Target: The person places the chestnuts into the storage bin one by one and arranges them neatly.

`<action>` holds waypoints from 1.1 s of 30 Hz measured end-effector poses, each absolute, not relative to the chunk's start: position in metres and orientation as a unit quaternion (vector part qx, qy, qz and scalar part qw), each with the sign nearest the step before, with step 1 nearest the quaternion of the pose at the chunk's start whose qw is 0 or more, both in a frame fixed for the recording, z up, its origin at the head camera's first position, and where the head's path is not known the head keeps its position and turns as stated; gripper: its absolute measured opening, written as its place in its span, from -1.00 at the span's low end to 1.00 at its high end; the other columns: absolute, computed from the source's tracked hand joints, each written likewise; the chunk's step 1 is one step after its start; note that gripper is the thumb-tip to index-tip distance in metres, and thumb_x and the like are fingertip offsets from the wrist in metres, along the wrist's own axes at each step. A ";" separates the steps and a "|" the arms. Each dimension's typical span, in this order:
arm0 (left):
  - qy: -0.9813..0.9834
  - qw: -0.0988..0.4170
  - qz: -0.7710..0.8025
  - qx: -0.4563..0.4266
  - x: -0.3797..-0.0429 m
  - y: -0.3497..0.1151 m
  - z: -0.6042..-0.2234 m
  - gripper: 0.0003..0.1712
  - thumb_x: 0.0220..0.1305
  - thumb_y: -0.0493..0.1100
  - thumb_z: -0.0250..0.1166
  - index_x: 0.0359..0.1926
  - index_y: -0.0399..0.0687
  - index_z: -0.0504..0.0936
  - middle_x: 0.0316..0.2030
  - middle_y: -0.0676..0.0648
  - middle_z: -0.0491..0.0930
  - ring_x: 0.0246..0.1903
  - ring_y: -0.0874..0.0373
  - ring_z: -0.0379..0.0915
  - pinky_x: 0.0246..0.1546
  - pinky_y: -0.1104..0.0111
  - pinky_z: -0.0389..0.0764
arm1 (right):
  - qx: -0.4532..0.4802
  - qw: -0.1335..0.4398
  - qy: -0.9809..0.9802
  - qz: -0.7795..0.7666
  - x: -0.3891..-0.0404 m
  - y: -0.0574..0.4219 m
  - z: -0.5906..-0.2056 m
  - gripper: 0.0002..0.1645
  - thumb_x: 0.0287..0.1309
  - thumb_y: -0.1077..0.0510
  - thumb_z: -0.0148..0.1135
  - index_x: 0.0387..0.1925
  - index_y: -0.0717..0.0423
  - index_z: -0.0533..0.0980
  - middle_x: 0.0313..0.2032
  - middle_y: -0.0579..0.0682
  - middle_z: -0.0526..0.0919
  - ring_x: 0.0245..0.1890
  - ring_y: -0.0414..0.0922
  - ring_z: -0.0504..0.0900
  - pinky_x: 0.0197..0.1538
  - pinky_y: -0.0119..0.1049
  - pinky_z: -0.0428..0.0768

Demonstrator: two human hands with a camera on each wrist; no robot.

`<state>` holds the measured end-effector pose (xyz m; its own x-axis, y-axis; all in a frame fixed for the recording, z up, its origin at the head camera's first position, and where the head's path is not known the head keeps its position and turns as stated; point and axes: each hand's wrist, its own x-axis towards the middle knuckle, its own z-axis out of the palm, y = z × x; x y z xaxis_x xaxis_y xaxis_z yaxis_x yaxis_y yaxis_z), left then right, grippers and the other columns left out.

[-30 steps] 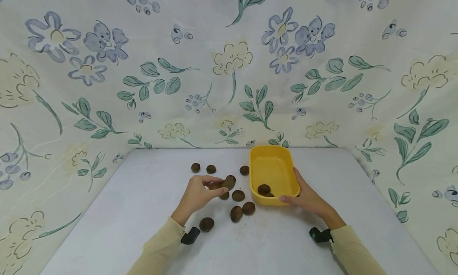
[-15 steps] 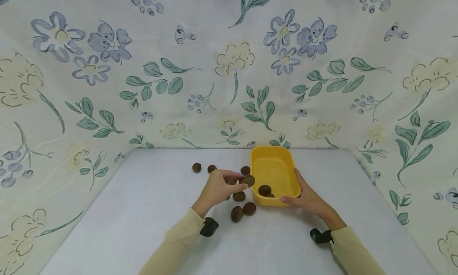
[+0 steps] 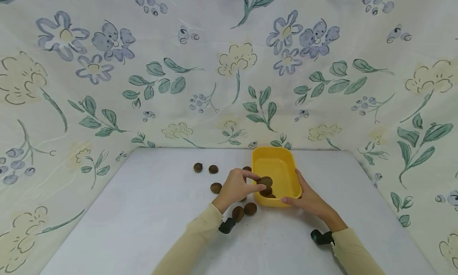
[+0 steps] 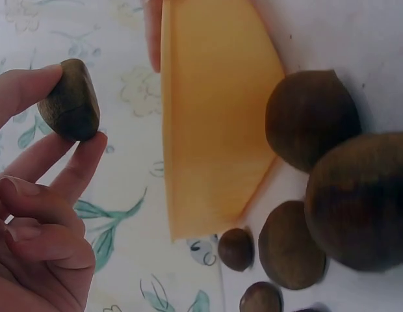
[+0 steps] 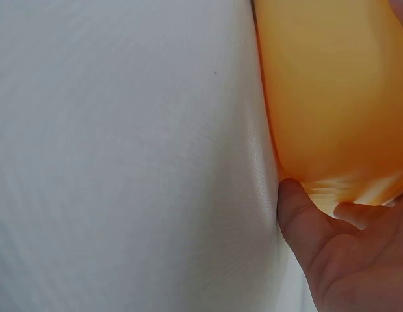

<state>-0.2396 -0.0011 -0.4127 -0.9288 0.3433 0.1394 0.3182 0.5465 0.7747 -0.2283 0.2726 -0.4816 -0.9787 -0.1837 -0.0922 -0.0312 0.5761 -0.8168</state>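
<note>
In the head view my left hand (image 3: 234, 187) pinches a brown chestnut (image 3: 265, 182) between thumb and fingertips, over the near left part of a yellow plastic container (image 3: 277, 202). The left wrist view has the same chestnut (image 4: 73, 101) raised higher than the rim of the container (image 4: 218, 117). Below it, a couple of chestnuts (image 3: 266, 192) lie inside at the near end. My right hand (image 3: 311, 201) grips the container's near right corner, thumb at the front rim and fingers along the right side. The right wrist view shows its fingers (image 5: 299, 208) against the yellow wall.
Several loose chestnuts lie on the white table (image 3: 143, 211) left of the container. A pair (image 3: 244, 211) sits nearest me, one (image 3: 216, 188) lies beside my left hand, and two more (image 3: 205, 168) are farther back. Floral cloth (image 3: 214, 88) hangs behind the table.
My left hand has carried the chestnut rightward from among the loose ones to over the container. My right hand keeps its hold, and the container stays in place.
</note>
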 end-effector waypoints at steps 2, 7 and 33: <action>0.880 0.023 0.436 0.185 -0.241 0.005 -0.413 -0.61 0.15 0.07 0.56 -0.08 -0.04 0.83 -0.35 -0.04 0.66 -0.42 0.15 0.33 -0.52 0.43 0.31 | -0.067 0.082 0.882 -0.459 -0.228 0.273 -0.481 0.53 0.09 -0.28 0.49 0.66 -0.10 -0.43 0.66 0.20 -0.13 0.44 0.17 0.30 0.51 0.29 0.27; 0.878 0.041 0.439 0.185 -0.244 0.018 -0.414 -0.59 0.15 0.08 0.56 -0.06 -0.04 0.84 -0.10 -0.14 0.73 -0.27 0.12 0.40 -0.36 0.42 0.44 | -0.071 0.081 0.879 -0.465 -0.227 0.273 -0.480 0.51 0.10 -0.27 0.49 0.66 -0.14 -0.41 0.67 0.17 -0.13 0.47 0.18 0.27 0.51 0.29 0.27; 0.895 0.074 0.388 0.210 -0.261 0.065 -0.435 -0.72 0.14 0.01 0.58 -0.23 -0.07 0.86 -0.34 0.11 0.78 -0.39 0.29 0.48 -0.35 0.52 0.55 | -0.075 0.093 0.873 -0.473 -0.229 0.274 -0.482 0.49 0.12 -0.28 0.47 0.66 -0.21 -0.43 0.67 0.15 -0.11 0.57 0.25 0.13 0.51 0.41 0.14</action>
<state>-0.2611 0.0646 -0.4347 -0.9011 0.4326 0.0293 0.3171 0.6115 0.7249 -0.2287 0.2745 -0.4822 -0.9715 -0.2185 -0.0921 -0.0421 0.5411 -0.8399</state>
